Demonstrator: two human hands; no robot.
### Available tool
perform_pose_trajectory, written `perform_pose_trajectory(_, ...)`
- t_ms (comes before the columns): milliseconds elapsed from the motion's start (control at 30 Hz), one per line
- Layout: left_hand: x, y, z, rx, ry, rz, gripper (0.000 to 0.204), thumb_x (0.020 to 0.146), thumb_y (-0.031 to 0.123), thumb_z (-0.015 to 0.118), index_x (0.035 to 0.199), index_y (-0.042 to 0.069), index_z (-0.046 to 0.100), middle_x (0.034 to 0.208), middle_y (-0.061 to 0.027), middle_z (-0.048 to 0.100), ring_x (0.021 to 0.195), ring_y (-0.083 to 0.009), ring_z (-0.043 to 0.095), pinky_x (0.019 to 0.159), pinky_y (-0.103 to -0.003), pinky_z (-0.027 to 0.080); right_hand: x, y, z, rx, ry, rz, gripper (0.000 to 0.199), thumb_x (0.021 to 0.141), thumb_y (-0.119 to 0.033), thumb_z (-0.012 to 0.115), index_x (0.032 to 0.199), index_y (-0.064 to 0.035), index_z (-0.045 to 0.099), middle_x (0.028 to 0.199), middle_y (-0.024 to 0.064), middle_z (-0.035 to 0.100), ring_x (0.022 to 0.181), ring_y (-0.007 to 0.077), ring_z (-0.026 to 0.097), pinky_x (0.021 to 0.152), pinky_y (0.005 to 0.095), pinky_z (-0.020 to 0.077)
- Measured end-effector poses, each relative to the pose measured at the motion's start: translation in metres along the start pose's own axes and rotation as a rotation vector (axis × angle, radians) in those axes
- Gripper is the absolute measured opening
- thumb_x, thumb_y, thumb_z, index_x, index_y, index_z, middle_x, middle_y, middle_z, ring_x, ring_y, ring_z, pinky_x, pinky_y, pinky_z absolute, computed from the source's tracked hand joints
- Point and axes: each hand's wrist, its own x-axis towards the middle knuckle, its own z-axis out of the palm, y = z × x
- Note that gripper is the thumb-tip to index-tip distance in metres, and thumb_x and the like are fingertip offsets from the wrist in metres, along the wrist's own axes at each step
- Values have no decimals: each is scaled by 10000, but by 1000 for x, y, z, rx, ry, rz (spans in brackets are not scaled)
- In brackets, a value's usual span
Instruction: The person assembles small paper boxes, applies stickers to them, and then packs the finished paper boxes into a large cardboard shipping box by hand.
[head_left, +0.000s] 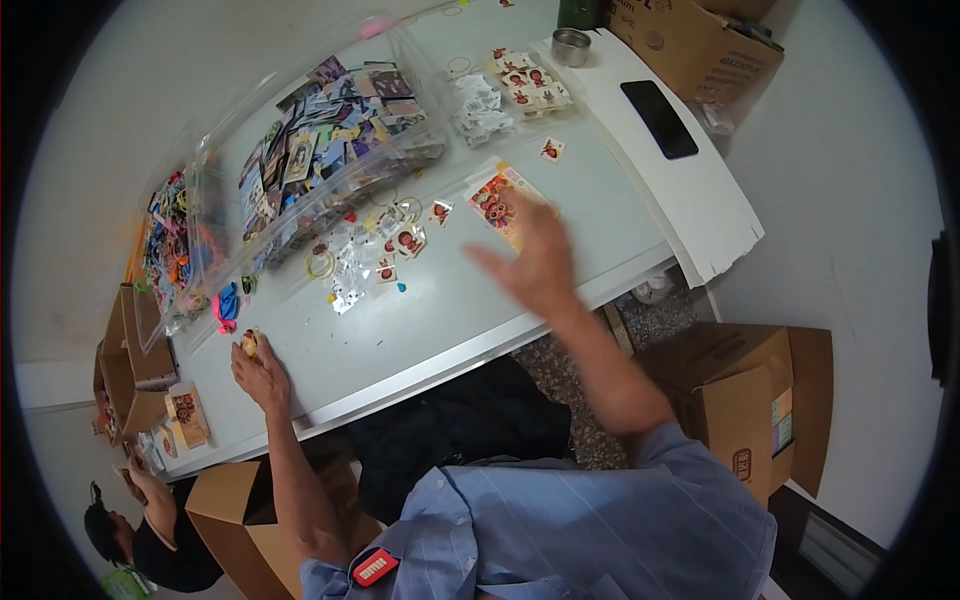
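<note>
1. Head view, left side: resting by the front edge of the bench (450,310), with the left hand (262,372) curled around a small red-yellow item (250,344).
2. Head view, right side: spread and blurred, with the right hand (540,250) over the orange packet (492,205); cannot tell whether touching.
3. Head view, between: scattered stickers (410,240), just in front of the card tub (230,140).

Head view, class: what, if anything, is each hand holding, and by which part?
Left hand: seemingly a small yellowish item, held part hidden. Right hand: blurred over the orange packet; cannot be told.
</note>
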Motion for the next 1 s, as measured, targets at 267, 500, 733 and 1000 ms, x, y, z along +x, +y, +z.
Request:
perform_pose_trajectory(267, -3, -6, -1, -359, 97, -133, 800, 975, 459, 658, 1491, -85, 377, 1442, -288, 470, 1309, -345, 506, 1016, -390, 486, 42, 20, 1, -362, -311, 237, 961, 700, -372, 901, 1432, 62, 455, 1141, 223, 654, 1090, 346, 602, 957, 443, 471)
perform_pose_trajectory(500, -21, -6, -14, -598, 407, -105, 613, 994, 276, 675, 1461, -36, 429, 1454, -218, 466, 1316, -358, 499, 1087, -411, 432, 41, 29, -5, 74, -333, 374, 432, 807, -246, 857, 1044, 81, 705, 851, 89, 731, 746, 140, 675, 648, 292, 531)
perform_pose_trajectory(733, -96, 79, -71, -1543, -165, 12, 791, 860, 148, 776, 1527, 3, 377, 1494, -162, 477, 1399, -299, 453, 1174, -449, 354, -18, -51, 16, 633, -487, 457, 266, 1037, -234, 587, 1132, 5, 657, 971, 29, 705, 867, 78, 642, 786, 271, 522)
perform_pose_trajectory(1000, -101, 88, -110, -1993, -957, -108, 1127, 554, 219, 969, 1487, -49, 396, 1310, -198, 626, 1190, -279, 639, 1034, -396, 520, -99, -183, 79, 1177, -1031, 364, 337, 1078, -271, 512, 1239, 8, 611, 1095, 39, 679, 966, 105, 627, 866, 263, 500)
